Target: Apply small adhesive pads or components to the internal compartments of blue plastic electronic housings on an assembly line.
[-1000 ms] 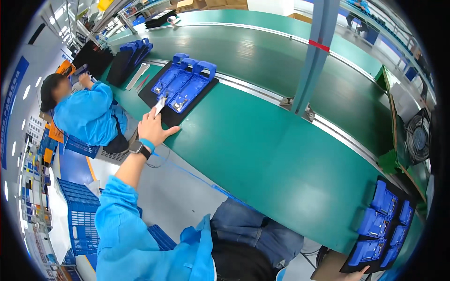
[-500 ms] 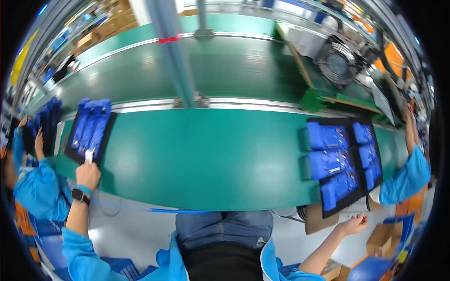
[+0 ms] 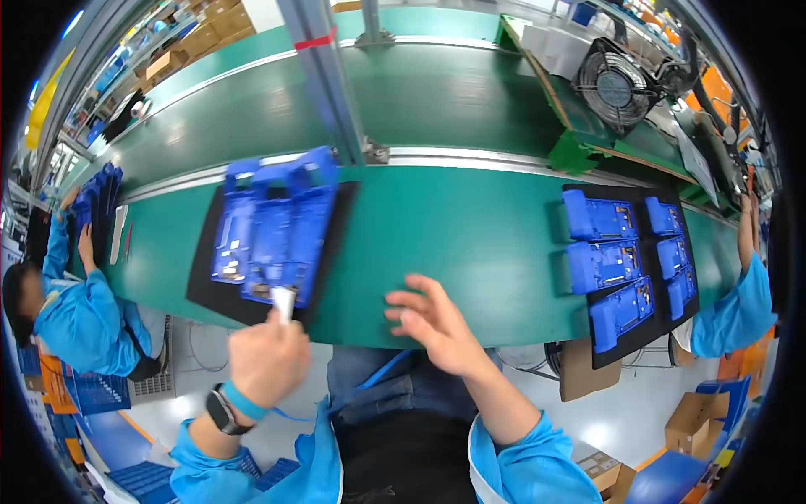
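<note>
My left hand [image 3: 270, 357] is closed on a small white strip [image 3: 284, 304] at the near edge of a black board [image 3: 205, 280]. Whether the strip is fixed to the board cannot be made out. On that board lie blue plastic housings [image 3: 283, 227] with small metallic parts in them, slightly blurred. A watch and a blue wristband sit on my left wrist. Over the table's near edge, to the right of the board, my right hand [image 3: 443, 332] holds nothing, its fingers apart.
Farther right on the green table [image 3: 470, 244], another black board [image 3: 645, 290] carries several blue housings [image 3: 604, 262]. A metal post [image 3: 323, 76] rises behind the table. A fan [image 3: 617, 84] stands back right. Co-workers [image 3: 84, 315] are at both sides.
My left hand has moved right, and the black board with its blue housings has come along toward the middle. My right hand has risen from the lower right to the table's edge.
</note>
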Demonstrator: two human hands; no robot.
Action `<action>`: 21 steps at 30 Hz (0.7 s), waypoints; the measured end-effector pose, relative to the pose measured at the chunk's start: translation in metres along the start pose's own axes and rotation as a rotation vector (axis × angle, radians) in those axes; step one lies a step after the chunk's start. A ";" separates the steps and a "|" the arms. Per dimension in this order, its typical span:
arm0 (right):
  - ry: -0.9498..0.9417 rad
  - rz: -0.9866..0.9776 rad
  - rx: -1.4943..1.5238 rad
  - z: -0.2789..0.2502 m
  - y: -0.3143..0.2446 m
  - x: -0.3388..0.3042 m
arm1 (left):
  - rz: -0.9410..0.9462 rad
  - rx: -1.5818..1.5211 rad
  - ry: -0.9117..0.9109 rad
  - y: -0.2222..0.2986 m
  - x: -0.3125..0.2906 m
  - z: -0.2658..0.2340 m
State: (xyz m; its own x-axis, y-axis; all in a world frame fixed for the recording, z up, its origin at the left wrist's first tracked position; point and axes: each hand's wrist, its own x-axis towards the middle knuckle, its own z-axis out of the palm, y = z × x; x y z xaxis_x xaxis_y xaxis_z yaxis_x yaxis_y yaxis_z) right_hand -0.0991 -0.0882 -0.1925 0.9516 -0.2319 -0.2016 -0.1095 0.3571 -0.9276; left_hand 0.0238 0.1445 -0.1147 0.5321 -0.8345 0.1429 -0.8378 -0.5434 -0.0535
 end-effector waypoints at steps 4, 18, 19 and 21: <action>0.006 -0.013 0.183 0.011 -0.001 0.023 | 0.151 -0.133 -0.001 0.068 0.002 -0.012; 0.519 -0.183 -0.273 -0.139 -0.030 -0.036 | 0.287 -1.027 0.000 0.038 0.061 -0.007; 0.555 -0.213 -0.392 -0.137 -0.022 -0.036 | 0.247 -1.089 0.003 0.034 0.073 -0.004; 0.633 -0.299 -0.539 -0.132 -0.015 -0.034 | 0.211 -1.208 -0.021 0.030 0.093 0.014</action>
State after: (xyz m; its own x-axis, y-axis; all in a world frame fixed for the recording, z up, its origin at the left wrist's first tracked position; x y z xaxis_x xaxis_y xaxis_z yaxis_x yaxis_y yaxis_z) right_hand -0.1673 -0.2048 -0.2136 0.6423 -0.7616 0.0857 -0.1537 -0.2375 -0.9591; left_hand 0.0497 0.0488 -0.1164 0.3645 -0.9033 0.2263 -0.4772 0.0275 0.8783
